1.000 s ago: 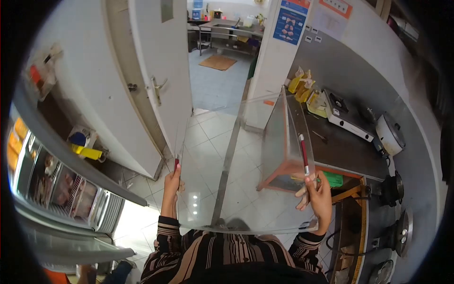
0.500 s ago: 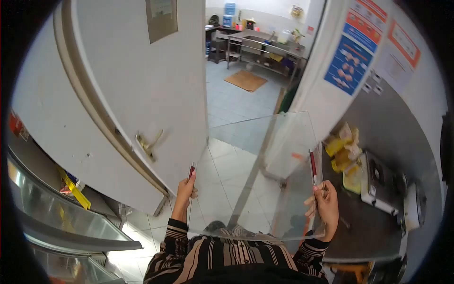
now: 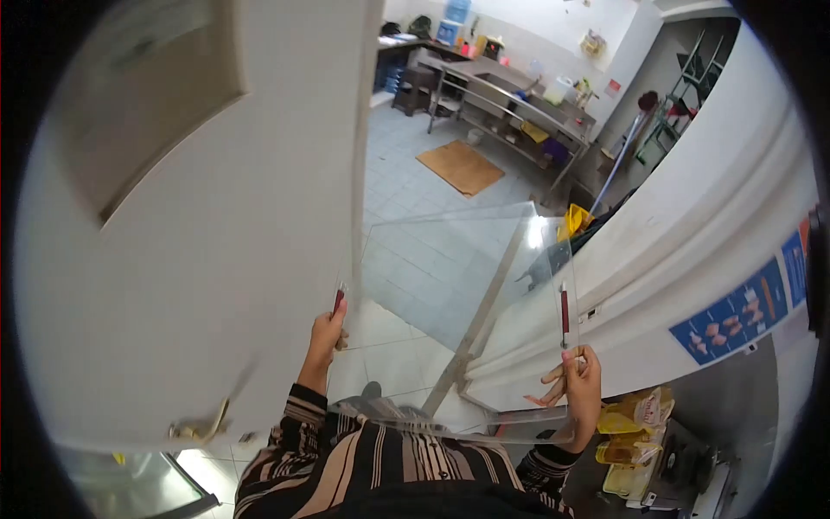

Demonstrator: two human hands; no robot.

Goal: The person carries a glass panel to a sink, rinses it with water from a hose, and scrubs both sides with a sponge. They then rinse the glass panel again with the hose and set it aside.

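A large clear panel, like glass or acrylic, is held out in front of my striped shirt, tilted away from me. On its left edge my left hand is closed, thumb up beside a short dark red strip. My right hand grips the opposite edge, thumb and forefinger pinched just below another dark red strip, other fingers partly extended behind the panel. Floor tiles and the doorway show through the sheet.
A white door with a brass handle stands ajar on the left. To the right is the door frame. Beyond lie a brown mat, a metal sink table and a mop. Yellow oil packs sit lower right.
I have moved forward into the doorway with the panel, so the door and frame look closer. More of the room beyond shows at the right. Both hands keep their hold.
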